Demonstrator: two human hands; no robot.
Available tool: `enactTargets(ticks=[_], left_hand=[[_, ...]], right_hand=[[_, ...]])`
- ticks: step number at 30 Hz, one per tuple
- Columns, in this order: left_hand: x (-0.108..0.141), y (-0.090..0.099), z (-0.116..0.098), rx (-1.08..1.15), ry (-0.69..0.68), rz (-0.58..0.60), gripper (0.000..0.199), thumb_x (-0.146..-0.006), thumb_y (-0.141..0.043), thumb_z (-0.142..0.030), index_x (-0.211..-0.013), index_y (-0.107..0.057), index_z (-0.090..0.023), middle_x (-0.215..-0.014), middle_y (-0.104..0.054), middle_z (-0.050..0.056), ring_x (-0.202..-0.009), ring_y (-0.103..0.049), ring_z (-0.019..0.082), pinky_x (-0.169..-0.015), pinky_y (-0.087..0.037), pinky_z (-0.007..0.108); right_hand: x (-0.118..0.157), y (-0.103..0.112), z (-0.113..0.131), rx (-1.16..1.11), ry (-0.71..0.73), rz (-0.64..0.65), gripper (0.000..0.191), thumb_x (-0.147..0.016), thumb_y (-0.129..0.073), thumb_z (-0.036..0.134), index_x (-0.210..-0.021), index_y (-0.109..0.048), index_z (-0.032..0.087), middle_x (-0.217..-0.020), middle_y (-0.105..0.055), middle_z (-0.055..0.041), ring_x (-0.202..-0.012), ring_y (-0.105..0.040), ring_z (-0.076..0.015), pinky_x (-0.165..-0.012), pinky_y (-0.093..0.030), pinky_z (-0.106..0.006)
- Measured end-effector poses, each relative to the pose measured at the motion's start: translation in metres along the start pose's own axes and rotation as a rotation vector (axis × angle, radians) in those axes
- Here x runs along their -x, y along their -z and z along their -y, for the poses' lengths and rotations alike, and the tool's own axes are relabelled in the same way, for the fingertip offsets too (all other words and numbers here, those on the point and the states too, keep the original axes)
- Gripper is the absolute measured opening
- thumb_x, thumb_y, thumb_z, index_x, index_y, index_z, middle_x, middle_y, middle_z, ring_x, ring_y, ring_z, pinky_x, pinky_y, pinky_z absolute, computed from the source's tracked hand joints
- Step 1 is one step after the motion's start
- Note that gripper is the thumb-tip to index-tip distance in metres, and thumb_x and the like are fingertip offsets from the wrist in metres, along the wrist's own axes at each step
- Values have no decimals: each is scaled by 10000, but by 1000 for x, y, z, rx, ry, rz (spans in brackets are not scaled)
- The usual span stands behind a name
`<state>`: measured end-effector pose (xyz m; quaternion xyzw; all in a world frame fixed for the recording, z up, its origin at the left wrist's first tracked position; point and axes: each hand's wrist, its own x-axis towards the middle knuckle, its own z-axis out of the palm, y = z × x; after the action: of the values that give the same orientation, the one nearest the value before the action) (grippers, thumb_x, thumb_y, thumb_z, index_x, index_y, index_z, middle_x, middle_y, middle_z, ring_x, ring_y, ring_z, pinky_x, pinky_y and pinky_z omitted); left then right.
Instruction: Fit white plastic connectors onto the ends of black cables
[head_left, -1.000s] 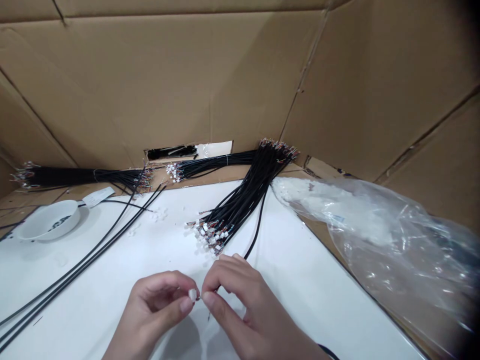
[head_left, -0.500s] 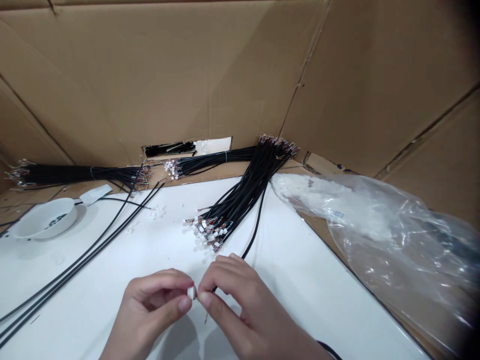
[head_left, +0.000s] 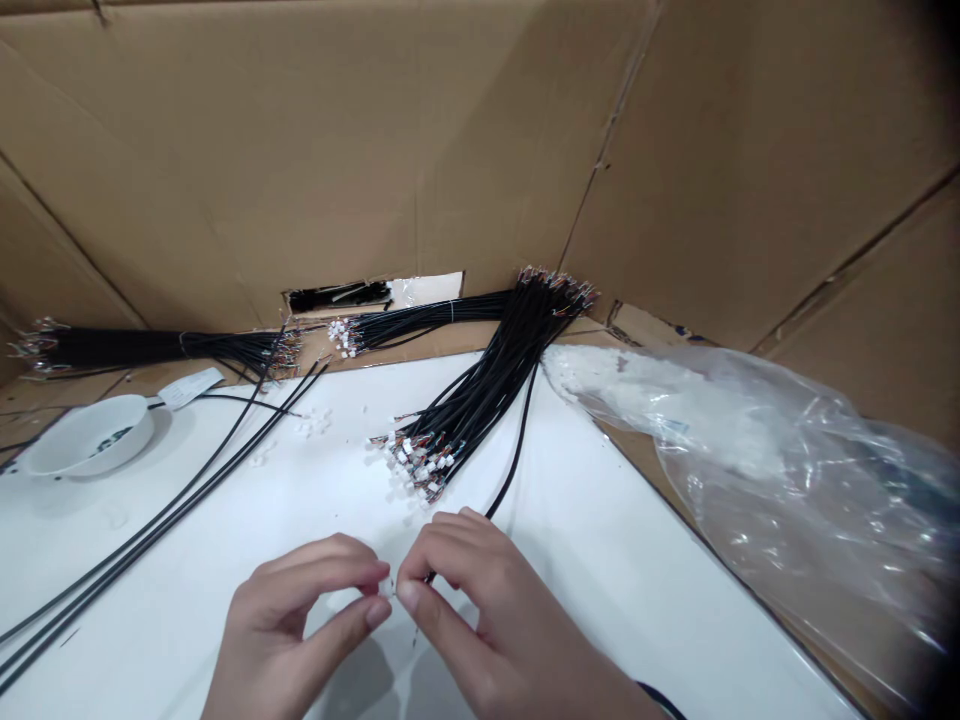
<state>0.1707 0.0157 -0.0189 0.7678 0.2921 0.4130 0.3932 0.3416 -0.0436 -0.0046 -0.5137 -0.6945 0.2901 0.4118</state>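
My left hand (head_left: 307, 620) pinches a small white connector (head_left: 386, 587) between thumb and forefinger, low in the middle of the view. Close beside it on the right, my right hand (head_left: 487, 610) is closed on the wire end of a black cable (head_left: 517, 450), which runs up behind the knuckles. The wire tips between the two hands are mostly hidden by the fingers. Beyond my hands lies a thick bundle of black cables (head_left: 499, 365) with white connectors (head_left: 424, 465) on its near end.
A white bowl (head_left: 56, 445) holding small dark pieces stands at left, by a paper tag (head_left: 189, 388). Loose black cables (head_left: 172, 510) cross the white table (head_left: 630, 590). More bundles (head_left: 150, 346) lie along the cardboard wall (head_left: 300, 150). A clear plastic bag (head_left: 787, 480) lies at right.
My left hand's fingers have shifted slightly around the white connector, and a wider gap shows between thumb and forefinger. My right hand has hardly moved.
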Motion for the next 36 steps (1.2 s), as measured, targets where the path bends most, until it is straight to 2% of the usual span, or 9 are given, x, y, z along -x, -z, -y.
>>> enactTargets(ticks=[4,12,18,28,36], left_hand=[[2,0,5,-93,-129,12,233,-695,-707,-83,-876,-705,-231,-855,-704,-3,-777,-663,122,-683,-527,130],[5,-2,8,-131,-155,44,211,-743,-663,-66,-887,-663,-221,-834,-688,-23,-764,-650,99,-701,-517,129],[3,-2,8,-172,-200,30,256,-737,-670,-62,-917,-644,-242,-859,-682,-43,-786,-642,85,-706,-513,117],[-1,-3,4,-223,-356,54,193,-735,-640,-4,-872,-633,-141,-784,-651,13,-716,-622,79,-671,-520,130],[-1,-5,4,-208,-398,74,221,-729,-621,29,-891,-624,-121,-773,-629,30,-713,-608,85,-627,-523,149]], right_hand=[[0,0,-1,-12,-13,9,111,-842,-471,128,-762,-546,145,-764,-571,0,-765,-498,-117,-771,-346,-275],[2,0,-1,-34,-32,6,76,-792,-503,103,-784,-556,156,-792,-580,10,-830,-518,-120,-788,-362,-265],[1,0,-4,1,-4,-2,104,-810,-486,97,-777,-563,158,-782,-583,1,-796,-519,-120,-778,-376,-270],[2,-1,-7,34,3,17,105,-813,-477,72,-785,-545,146,-792,-567,-7,-783,-501,-116,-776,-369,-269],[3,-3,-8,52,9,18,111,-825,-458,83,-780,-540,142,-786,-561,-14,-776,-491,-120,-774,-370,-273]])
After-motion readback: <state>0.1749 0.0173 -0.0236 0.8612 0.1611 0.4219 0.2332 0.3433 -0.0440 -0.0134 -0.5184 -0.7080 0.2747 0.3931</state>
